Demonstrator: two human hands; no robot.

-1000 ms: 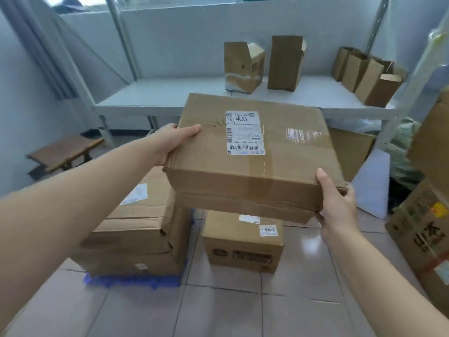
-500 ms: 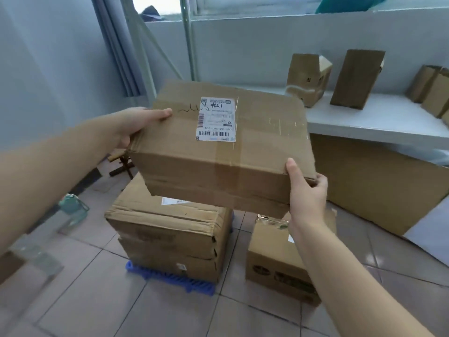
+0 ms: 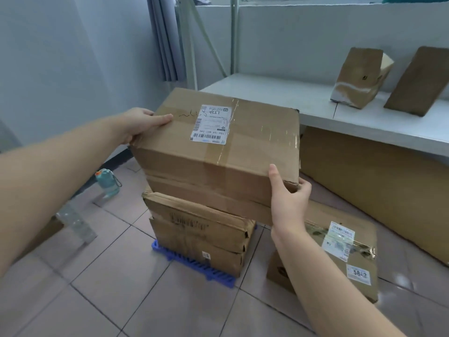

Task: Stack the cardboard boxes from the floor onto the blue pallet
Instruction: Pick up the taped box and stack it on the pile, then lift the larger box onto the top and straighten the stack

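A large taped brown cardboard box with a white shipping label (image 3: 218, 147) was held over the stack, gripped at opposite corners. The left hand (image 3: 143, 122) was laid on its far left top corner, fingers (image 3: 162, 117) spread flat across the lid; the right hand (image 3: 289, 198) was clamped on the near right lower corner, thumb up the front face and the other fingers wrapped round the side. Both hands were thus closed on the carried box. Beneath it, two worn brown cardboard boxes (image 3: 199, 237) were stacked on the low blue plastic slatted pallet (image 3: 194, 265), which was set on the tiled floor (image 3: 121, 288). Whether the carried box already touched the top of that stack could not be told; its underside appeared at least very near it.

The step in hand was judged to be the placing of this box as a third layer. The next move would call for the box to be lowered level and squared to the stack's edges, since it overhung to the right, and then for the fingers to be slid clear. A smaller labelled brown cardboard box (image 3: 340, 254) remained on the floor just beside the pallet, presumably to be taken afterwards
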